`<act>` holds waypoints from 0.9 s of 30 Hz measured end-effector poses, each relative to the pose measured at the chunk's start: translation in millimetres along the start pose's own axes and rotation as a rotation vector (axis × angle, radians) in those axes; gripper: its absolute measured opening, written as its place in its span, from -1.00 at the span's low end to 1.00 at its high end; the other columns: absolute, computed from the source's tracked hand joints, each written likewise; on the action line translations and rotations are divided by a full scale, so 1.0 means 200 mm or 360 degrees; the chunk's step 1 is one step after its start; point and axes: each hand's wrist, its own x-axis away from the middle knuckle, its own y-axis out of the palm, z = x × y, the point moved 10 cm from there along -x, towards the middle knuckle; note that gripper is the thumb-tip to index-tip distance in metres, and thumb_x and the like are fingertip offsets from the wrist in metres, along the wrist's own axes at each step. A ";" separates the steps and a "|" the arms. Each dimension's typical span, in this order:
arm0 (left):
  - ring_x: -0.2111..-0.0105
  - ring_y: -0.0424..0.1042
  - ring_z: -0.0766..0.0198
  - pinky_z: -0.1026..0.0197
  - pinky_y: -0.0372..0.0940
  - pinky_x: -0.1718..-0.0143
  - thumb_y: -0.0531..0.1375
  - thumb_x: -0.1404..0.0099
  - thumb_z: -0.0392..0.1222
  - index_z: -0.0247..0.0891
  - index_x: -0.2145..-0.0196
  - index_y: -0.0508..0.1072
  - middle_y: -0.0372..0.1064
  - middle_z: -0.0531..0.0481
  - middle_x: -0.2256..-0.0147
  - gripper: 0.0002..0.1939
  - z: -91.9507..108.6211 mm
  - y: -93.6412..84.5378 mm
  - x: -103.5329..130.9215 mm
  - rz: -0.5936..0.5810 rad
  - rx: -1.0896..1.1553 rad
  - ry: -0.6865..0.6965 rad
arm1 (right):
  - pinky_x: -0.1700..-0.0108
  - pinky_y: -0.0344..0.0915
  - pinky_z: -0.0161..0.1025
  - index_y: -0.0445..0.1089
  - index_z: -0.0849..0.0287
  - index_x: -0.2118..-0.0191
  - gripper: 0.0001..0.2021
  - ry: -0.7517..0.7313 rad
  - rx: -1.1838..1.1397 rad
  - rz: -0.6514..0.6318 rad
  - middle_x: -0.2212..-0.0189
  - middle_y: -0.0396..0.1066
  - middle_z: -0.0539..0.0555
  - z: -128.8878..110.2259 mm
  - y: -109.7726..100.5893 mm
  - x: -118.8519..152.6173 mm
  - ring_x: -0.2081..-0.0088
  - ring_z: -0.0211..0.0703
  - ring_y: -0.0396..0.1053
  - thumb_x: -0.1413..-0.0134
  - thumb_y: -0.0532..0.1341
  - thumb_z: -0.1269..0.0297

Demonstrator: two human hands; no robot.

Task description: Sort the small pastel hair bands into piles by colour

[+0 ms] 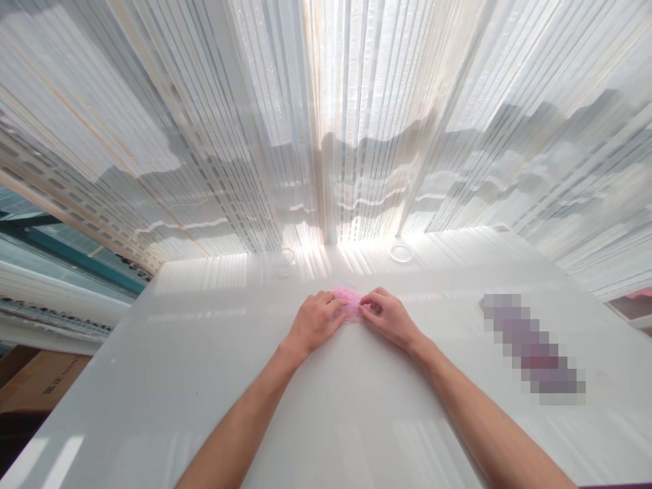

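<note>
A small, partly see-through pink piece lies on the white table in front of me, with fine pink lines in it; I cannot tell its exact kind. My left hand is at its left side, fingers curled and thumb pressed down on it. From the right, my right hand pinches the edge of the same piece between thumb and forefinger, its other fingers bent inward. The fingers hide parts of the piece on both sides.
The glossy white table ends at hanging striped sheer curtains. A clear ring-like disc sits by the far edge. A blurred-out long purple object lies at right. Beyond the left edge stands a cardboard box.
</note>
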 end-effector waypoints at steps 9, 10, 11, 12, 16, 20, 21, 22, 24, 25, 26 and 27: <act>0.21 0.48 0.14 0.13 0.33 0.25 0.26 -0.39 -0.25 -0.16 0.04 0.52 0.52 -0.05 0.15 -0.81 0.02 -0.01 -0.04 0.0145 -0.0033 -0.0002 | 0.34 0.38 -0.26 0.52 0.13 0.28 -0.87 -0.0064 -0.0040 0.0029 0.39 0.43 0.03 -0.05 -0.02 0.01 0.42 -0.24 0.35 -0.22 0.23 0.26; 0.22 0.48 0.15 0.14 0.32 0.25 0.26 -0.39 -0.26 -0.16 0.06 0.53 0.52 -0.05 0.16 -0.83 0.03 -0.01 -0.04 0.0154 -0.0031 0.0014 | 0.35 0.38 -0.26 0.52 0.13 0.28 -0.87 -0.0073 -0.0043 0.0031 0.39 0.44 0.03 -0.05 -0.02 0.01 0.42 -0.24 0.35 -0.22 0.23 0.25; 0.23 0.48 0.17 0.15 0.31 0.27 0.25 -0.40 -0.28 -0.15 0.10 0.55 0.52 -0.03 0.17 -0.85 0.04 -0.01 -0.04 0.0160 -0.0027 0.0031 | 0.34 0.38 -0.26 0.52 0.13 0.28 -0.87 -0.0082 -0.0047 0.0033 0.39 0.45 0.03 -0.06 -0.02 0.01 0.42 -0.23 0.36 -0.23 0.23 0.25; 0.24 0.48 0.18 0.17 0.31 0.28 0.25 -0.39 -0.29 -0.14 0.13 0.56 0.53 -0.02 0.18 -0.87 0.04 -0.01 -0.04 0.0167 -0.0022 0.0047 | 0.34 0.38 -0.25 0.52 0.14 0.28 -0.86 -0.0090 -0.0050 0.0035 0.39 0.46 0.04 -0.07 -0.02 0.01 0.42 -0.23 0.36 -0.24 0.23 0.25; 0.25 0.49 0.19 0.18 0.29 0.29 0.26 -0.38 -0.33 -0.16 0.16 0.56 0.56 -0.01 0.19 -0.87 0.04 -0.02 -0.03 0.0206 0.0005 0.0070 | 0.33 0.39 -0.25 0.52 0.14 0.28 -0.85 -0.0116 -0.0067 0.0046 0.39 0.46 0.04 -0.08 -0.02 0.01 0.40 -0.22 0.38 -0.25 0.22 0.24; 0.27 0.51 0.20 0.18 0.29 0.29 0.24 -0.41 -0.31 -0.17 0.16 0.57 0.60 0.00 0.24 -0.89 0.03 -0.04 -0.02 0.0242 0.0070 0.0072 | 0.32 0.40 -0.26 0.51 0.13 0.28 -0.85 -0.0118 -0.0081 0.0061 0.39 0.47 0.04 -0.07 -0.01 0.02 0.41 -0.23 0.38 -0.26 0.22 0.24; 0.28 0.51 0.20 0.19 0.29 0.29 0.23 -0.43 -0.29 -0.17 0.16 0.57 0.60 0.01 0.25 -0.89 0.03 -0.04 -0.02 0.0255 0.0094 0.0069 | 0.32 0.40 -0.26 0.51 0.13 0.28 -0.85 -0.0115 -0.0082 0.0065 0.39 0.47 0.04 -0.07 -0.02 0.01 0.41 -0.23 0.38 -0.26 0.22 0.25; 0.29 0.51 0.21 0.19 0.30 0.28 0.22 -0.44 -0.28 -0.18 0.16 0.57 0.61 0.00 0.26 -0.89 0.02 -0.05 -0.02 0.0271 0.0121 0.0062 | 0.32 0.40 -0.26 0.51 0.13 0.28 -0.86 -0.0112 -0.0082 0.0068 0.39 0.47 0.04 -0.06 -0.02 0.01 0.41 -0.23 0.38 -0.26 0.22 0.25; 0.30 0.51 0.22 0.19 0.32 0.26 0.20 -0.46 -0.25 -0.19 0.17 0.58 0.61 -0.01 0.28 -0.87 0.02 -0.08 0.00 0.0302 0.0181 0.0039 | 0.32 0.40 -0.26 0.52 0.12 0.28 -0.86 -0.0106 -0.0081 0.0071 0.39 0.48 0.04 -0.06 -0.02 0.01 0.42 -0.23 0.39 -0.26 0.22 0.26; 0.32 0.51 0.23 0.20 0.33 0.26 0.19 -0.47 -0.23 -0.19 0.17 0.58 0.61 -0.01 0.29 -0.86 0.02 -0.10 0.01 0.0318 0.0215 0.0021 | 0.32 0.40 -0.26 0.52 0.11 0.28 -0.86 -0.0104 -0.0080 0.0072 0.39 0.48 0.04 -0.06 -0.02 0.01 0.42 -0.23 0.39 -0.26 0.22 0.26; 0.34 0.50 0.25 0.21 0.34 0.26 0.19 -0.48 -0.22 -0.19 0.16 0.59 0.60 -0.01 0.30 -0.85 0.02 -0.13 0.03 0.0333 0.0250 0.0001 | 0.32 0.40 -0.26 0.52 0.11 0.29 -0.86 -0.0102 -0.0079 0.0073 0.39 0.49 0.03 -0.06 -0.02 0.01 0.42 -0.22 0.40 -0.26 0.22 0.26; 0.38 0.48 0.27 0.22 0.34 0.28 0.19 -0.48 -0.21 -0.19 0.16 0.59 0.60 -0.01 0.31 -0.85 0.02 -0.15 0.05 0.0349 0.0287 -0.0022 | 0.32 0.40 -0.25 0.52 0.11 0.29 -0.86 -0.0100 -0.0078 0.0074 0.40 0.48 0.03 -0.06 -0.03 0.01 0.41 -0.22 0.40 -0.26 0.22 0.25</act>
